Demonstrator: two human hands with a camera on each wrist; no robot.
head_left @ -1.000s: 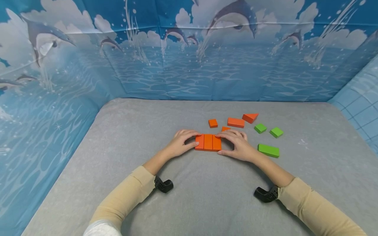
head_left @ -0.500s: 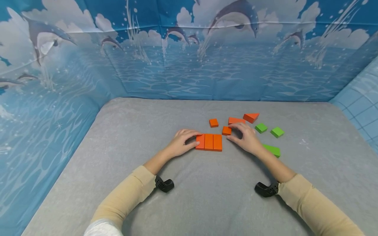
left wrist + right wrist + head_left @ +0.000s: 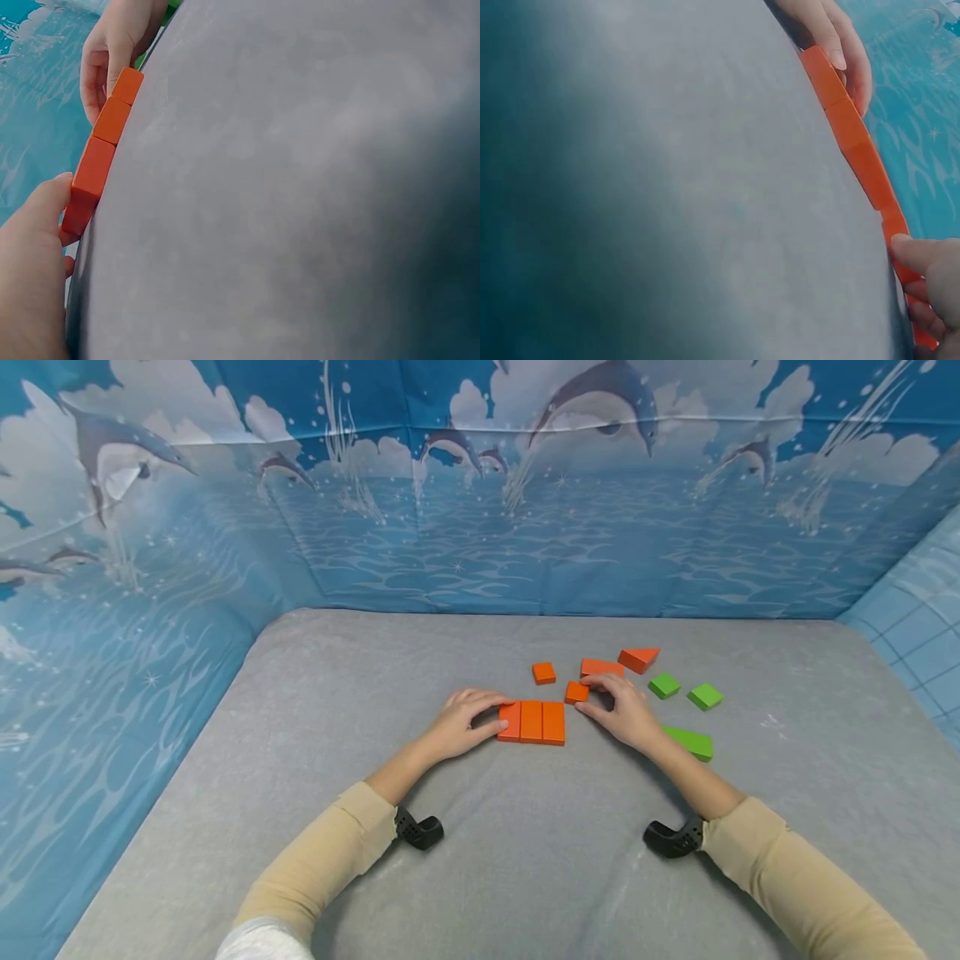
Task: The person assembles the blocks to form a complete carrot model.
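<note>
Three orange-red rectangular blocks lie flat, side by side, on the grey table. My left hand (image 3: pixel 459 724) grips the leftmost rectangular block (image 3: pixel 509 721), thumb at its near end and fingertips at its far end. The middle block (image 3: pixel 531 721) and the right block (image 3: pixel 553 722) of the row adjoin it. My right hand (image 3: pixel 622 712) pinches a small square orange block (image 3: pixel 577 692) between thumb and fingers, just behind the row's right end. In the right wrist view the right thumb (image 3: pixel 913 250) presses against orange; its other fingers are partly hidden.
Behind lie another small orange block (image 3: pixel 543 673), an orange-red rectangular block (image 3: pixel 600 667) and an orange-red triangular block (image 3: pixel 639 660). Two small green blocks (image 3: pixel 663 686) (image 3: pixel 705 697) and a green rectangular block (image 3: pixel 690 742), partly covered by the right hand, lie rightward. A dolphin-print curtain (image 3: pixel 480 543) hangs behind.
My right hand has left the right end of the row and moved back and right to the small orange block, pinching it. My left hand has stayed on the leftmost block.
</note>
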